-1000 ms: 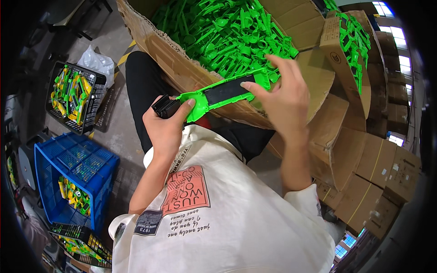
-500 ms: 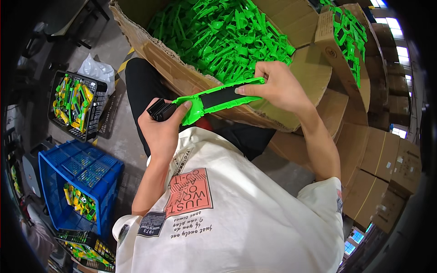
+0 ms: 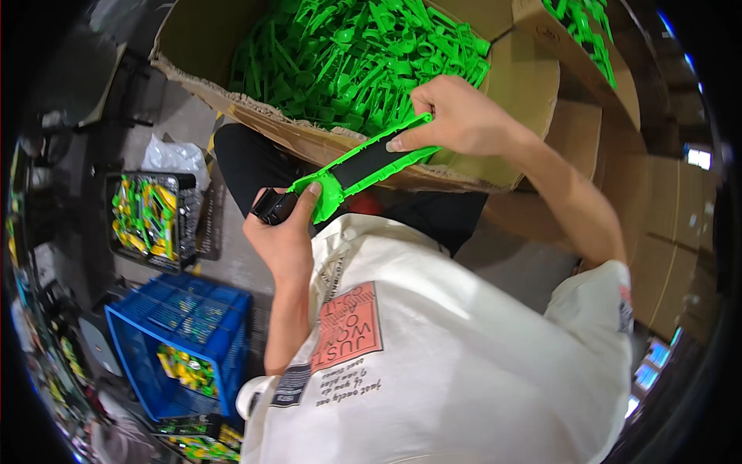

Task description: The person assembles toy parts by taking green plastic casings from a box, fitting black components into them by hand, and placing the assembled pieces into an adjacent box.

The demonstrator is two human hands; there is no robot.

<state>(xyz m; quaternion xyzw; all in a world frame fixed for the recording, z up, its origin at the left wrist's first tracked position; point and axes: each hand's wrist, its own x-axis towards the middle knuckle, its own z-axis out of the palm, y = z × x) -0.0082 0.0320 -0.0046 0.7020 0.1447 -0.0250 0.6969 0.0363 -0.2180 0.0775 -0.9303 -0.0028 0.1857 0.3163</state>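
A long bright green plastic casing [image 3: 328,196] slants between my two hands, its open side facing up. Inside its channel lies a flat black strip [image 3: 362,167]. My left hand [image 3: 283,241] is closed round the casing's wider lower end, thumb on top. That same hand also keeps several black pieces [image 3: 272,206], stacked together, between its fingers. At the upper right end, my right hand [image 3: 457,117] pinches the casing, the thumb pressing on the end of the black strip and the fingers curled behind the edge.
Beyond my hands stands a large cardboard box [image 3: 232,106] heaped with green plastic parts [image 3: 348,62]. A second box [image 3: 533,31] holds more at the upper right. On the left are a black crate [image 3: 184,224] of green and yellow pieces, a white plastic bag [image 3: 171,155] and a blue crate [image 3: 131,340].
My view has shifted, so the crates appear further right. The casing tilts more steeply, its right end higher. Both hands keep their hold, with my right thumb still on the black strip.
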